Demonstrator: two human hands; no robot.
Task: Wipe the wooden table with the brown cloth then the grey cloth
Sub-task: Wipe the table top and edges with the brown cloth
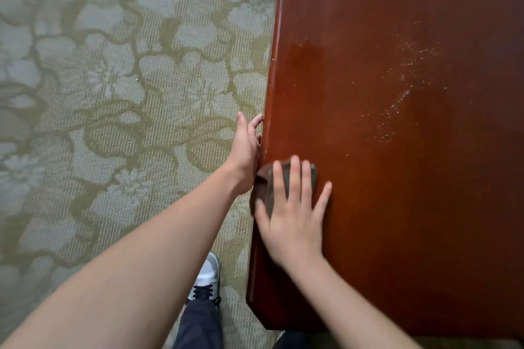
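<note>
**A:** Where is the cloth?

**B:** The small crumpled brown cloth (265, 187) lies on the glossy reddish-brown wooden desk (397, 221), right at the desk's left edge. 1 fold hangs over that edge.

**A:** And the 2 hands?

**B:** The right hand (292, 224) presses flat on the cloth, fingers straight and spread, gripping nothing. The left hand (246, 150) is off the desk, just beside its left edge. Its fingers are loosely extended against the side and it holds nothing.

**A:** Anything else on the desk?

**B:** Pale dust specks (408, 85) are scattered further in from that edge, well apart from the cloth.

**A:** And off the desk?

**B:** A green floral-patterned carpet (113, 93) lies left of the desk. 1 white lace-up shoe (208, 278) under a dark trouser leg (198, 323) stands near the desk's near-left corner.
</note>
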